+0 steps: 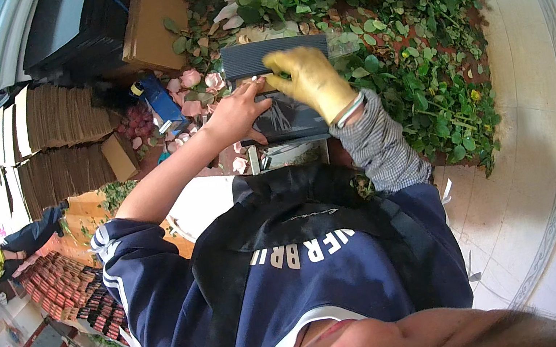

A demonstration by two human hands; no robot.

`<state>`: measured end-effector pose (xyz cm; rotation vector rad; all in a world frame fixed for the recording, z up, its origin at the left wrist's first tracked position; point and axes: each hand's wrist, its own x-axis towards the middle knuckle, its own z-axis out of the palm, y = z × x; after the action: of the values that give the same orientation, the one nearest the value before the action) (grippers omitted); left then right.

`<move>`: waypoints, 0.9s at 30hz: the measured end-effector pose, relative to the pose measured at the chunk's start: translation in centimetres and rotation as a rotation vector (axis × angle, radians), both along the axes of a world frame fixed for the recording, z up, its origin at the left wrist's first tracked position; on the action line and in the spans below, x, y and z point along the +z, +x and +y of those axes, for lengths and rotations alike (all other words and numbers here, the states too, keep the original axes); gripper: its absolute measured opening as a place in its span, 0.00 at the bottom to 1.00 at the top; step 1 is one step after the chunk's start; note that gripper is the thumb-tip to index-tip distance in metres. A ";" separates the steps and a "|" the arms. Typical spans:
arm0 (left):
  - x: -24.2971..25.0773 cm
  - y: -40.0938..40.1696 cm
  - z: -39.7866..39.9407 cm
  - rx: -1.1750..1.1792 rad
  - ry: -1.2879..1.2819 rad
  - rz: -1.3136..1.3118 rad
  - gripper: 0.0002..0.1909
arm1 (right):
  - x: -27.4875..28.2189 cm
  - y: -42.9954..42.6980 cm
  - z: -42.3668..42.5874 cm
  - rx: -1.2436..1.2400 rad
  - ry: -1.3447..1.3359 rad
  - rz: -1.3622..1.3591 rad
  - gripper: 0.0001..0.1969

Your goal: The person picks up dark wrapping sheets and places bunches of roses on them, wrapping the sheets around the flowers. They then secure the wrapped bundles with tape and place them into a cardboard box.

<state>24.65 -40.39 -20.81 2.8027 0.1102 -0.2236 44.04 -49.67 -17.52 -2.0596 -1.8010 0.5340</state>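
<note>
My bare left hand (pixel 240 113) lies with spread fingers on the left side of a dark bundle (pixel 288 116), holding it against the work surface. A shiny clear film seems to cover the bundle. Its fingertips reach a brown cardboard strip (pixel 264 85) along the bundle's far edge. Just beyond lies a black corrugated sheet (pixel 258 56). My right hand (pixel 307 77), in a yellow glove, hovers over the strip and sheet with thumb and fingers curled. Something green shows between them, but whether it is held cannot be made out.
Pink rose heads (pixel 190 79) and a blue tool (pixel 161 102) lie left of the bundle. Leafy rose stems (pixel 420 67) are heaped to the right and beyond. Cardboard stacks (pixel 54 120) and dark sheets (pixel 77 30) stand at the left. Another person (pixel 35 236) is at the far left.
</note>
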 end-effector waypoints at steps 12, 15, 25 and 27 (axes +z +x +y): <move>-4.9 -4.0 -1.6 0.317 -0.292 -0.358 0.47 | -5.1 -4.8 -4.6 0.229 -0.132 -0.720 0.20; -5.7 -4.1 -4.8 0.826 -0.326 -0.657 0.54 | -5.2 -5.7 -5.1 0.187 -0.098 -0.790 0.21; -5.7 -5.3 -5.9 0.555 0.062 -0.446 0.33 | -1.5 2.6 -8.3 -0.210 -0.296 0.331 0.29; -6.9 -5.6 -6.7 0.604 0.022 -0.435 0.31 | 0.3 0.3 -5.7 -0.043 0.076 0.241 0.27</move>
<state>19.09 -47.06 -27.73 2.6170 0.8283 0.5228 44.39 -55.40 -17.22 -1.8899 -1.6095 0.6605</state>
